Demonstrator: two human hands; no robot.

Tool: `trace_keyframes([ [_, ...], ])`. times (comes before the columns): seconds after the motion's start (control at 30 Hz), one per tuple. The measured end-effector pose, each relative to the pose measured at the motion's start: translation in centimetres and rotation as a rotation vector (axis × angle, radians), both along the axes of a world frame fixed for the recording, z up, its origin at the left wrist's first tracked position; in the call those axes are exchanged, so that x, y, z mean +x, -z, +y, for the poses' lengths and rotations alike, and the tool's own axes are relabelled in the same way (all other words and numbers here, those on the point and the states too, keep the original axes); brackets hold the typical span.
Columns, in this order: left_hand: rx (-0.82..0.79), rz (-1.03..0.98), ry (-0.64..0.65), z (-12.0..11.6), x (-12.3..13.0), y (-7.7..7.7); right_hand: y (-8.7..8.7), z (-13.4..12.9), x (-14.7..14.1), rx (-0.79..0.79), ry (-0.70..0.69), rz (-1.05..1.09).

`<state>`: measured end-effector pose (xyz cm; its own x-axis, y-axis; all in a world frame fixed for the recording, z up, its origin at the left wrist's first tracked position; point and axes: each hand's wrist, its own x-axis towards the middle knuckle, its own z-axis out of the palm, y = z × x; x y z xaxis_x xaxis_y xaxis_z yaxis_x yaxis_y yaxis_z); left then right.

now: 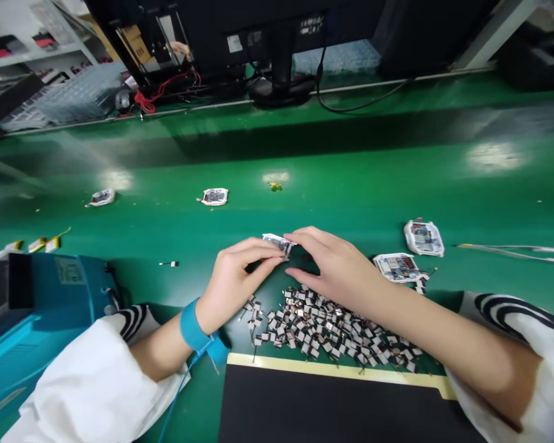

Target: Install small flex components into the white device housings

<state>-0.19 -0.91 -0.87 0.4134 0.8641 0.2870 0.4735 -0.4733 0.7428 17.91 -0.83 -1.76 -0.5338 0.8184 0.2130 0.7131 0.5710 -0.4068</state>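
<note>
A: Where is the case (276, 240)?

B: In the middle, over the green bench (341, 197). The left hand (240, 271) pinches it between thumb and fingers. I can't tell if it touches the bench.

A: And the right hand (330, 261)?

B: Its thumb and pointing finger are spread apart. The fingertip is right at the edge of the case, maybe touching. I can't see if a tiny thing is under it.

A: What step is this?

B: I think one hand is the holder and the other is fixing something at the edge. The bits inside the case show.

A: What does the next move need?

B: To me, a firm left pinch and a soft, careful right finger. Those bits look easy to hurt.

A: What is that heap?

B: Lots of tiny parts (323, 326), dark and pale, some with thin wires. They lie between the hands and the black mat (341, 409).

A: Any more cases?

B: Yes, a far case (215, 197), a left case (103, 197), and on the right a top case (423, 238) and a low case (397, 267), close together. All four lie on the bench.
</note>
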Motion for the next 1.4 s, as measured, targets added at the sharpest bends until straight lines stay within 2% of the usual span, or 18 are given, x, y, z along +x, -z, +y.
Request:
trace_keyframes([
  [0.13,0.205,0.150,-0.029,0.8,-0.6,-0.2,0.4,0.7,-0.2,-0.056,0.014,0.063],
  [0.37,0.319,0.306,0.013,0.8,-0.3,-0.6,0.3,0.8,-0.6,-0.065,0.064,0.080],
  [0.67,0.310,0.289,-0.019,1.1,-0.6,-0.3,0.6,1.1,-0.3,-0.080,-0.012,0.174],
  [0.87,0.376,0.388,0.129,1.5,-0.9,-0.1,0.6,1.2,-0.2,-0.101,-0.038,0.183],
  [0.93,0.386,0.409,0.143,1.5,-0.9,-0.1,0.6,1.3,-0.2,-0.111,-0.034,0.187],
  [1.4,0.427,0.572,0.047,0.5,-0.1,-0.9,0.4,1.3,-0.2,-0.123,-0.014,0.139],
])
